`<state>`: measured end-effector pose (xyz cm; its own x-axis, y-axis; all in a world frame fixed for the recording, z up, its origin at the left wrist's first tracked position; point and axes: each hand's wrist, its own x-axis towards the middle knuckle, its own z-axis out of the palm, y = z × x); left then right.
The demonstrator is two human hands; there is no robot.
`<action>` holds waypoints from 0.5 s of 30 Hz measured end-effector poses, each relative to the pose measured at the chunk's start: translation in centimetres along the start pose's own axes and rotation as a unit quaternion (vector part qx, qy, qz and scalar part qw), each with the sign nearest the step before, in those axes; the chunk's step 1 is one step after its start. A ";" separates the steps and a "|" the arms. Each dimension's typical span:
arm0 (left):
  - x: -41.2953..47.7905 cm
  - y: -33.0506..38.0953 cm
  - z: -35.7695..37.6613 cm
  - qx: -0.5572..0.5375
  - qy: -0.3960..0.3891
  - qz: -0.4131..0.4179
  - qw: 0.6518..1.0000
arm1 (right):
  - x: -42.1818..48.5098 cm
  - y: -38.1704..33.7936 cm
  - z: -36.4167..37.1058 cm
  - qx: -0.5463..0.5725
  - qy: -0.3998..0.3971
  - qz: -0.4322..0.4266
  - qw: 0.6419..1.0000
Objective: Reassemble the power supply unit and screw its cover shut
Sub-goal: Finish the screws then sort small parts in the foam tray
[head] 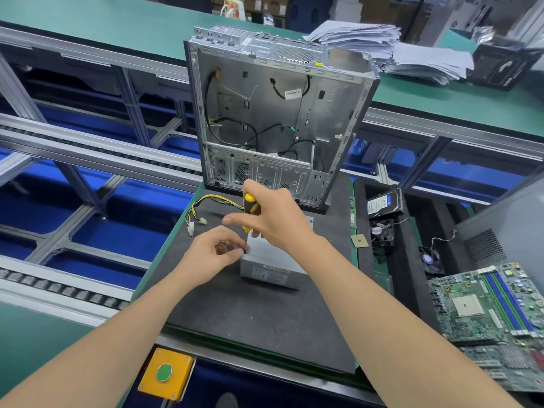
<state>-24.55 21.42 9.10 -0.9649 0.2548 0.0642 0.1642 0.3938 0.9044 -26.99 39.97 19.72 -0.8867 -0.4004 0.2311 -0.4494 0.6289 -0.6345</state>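
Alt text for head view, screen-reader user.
A person's left hand pinches a dark screw at the top edge of a grey power supply unit on a black mat; the right hand grips a yellow-black screwdriver just above. An open computer case stands behind.

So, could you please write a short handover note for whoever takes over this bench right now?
Right hand grips the yellow-and-black screwdriver above the power supply unit.
Left hand pinches a small dark part, probably a screw, at the unit's near-left top corner.
The unit lies on the dark mat, cover apparently on; its cables trail left.
The open computer case stands behind.
Left to do: drive this screw; other screws cannot be made out.
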 end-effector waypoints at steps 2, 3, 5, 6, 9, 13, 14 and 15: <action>0.3 0.4 0.1 0.010 0.005 0.004 1.000 | 0.2 -0.4 0.2 -0.042 0.023 -0.001 0.999; 0.4 0.6 0.1 0.023 0.010 0.003 1.000 | 0.2 -0.5 0.2 -0.060 0.034 -0.013 0.998; 0.7 0.9 0.1 0.056 0.008 0.013 0.998 | 0.2 -0.7 -0.3 -0.052 0.016 -0.048 0.997; 0.8 1.0 0.0 0.072 0.003 0.022 0.997 | 0.2 -0.8 -0.8 -0.029 -0.018 -0.067 0.997; 1.0 1.2 -0.4 0.096 -0.012 0.042 0.994 | 0.4 -1.5 -2.7 -0.027 -0.119 -0.125 0.985; 0.9 1.1 -0.8 0.116 -0.020 0.064 0.991 | 1.3 -2.5 -3.5 -0.125 -0.159 -0.130 0.971; 0.9 1.1 -0.8 0.118 -0.013 0.061 0.991 | 1.4 -2.7 -3.4 -0.134 -0.152 -0.113 0.973; 0.8 1.1 -0.7 0.122 -0.003 0.059 0.991 | 1.6 -2.9 -3.3 -0.143 -0.143 -0.088 0.975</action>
<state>-25.30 21.42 10.41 -0.9350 0.3166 0.1598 0.3208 0.5628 0.7618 -27.43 39.65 24.35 -0.7443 -0.6635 0.0764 -0.6408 0.6772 -0.3615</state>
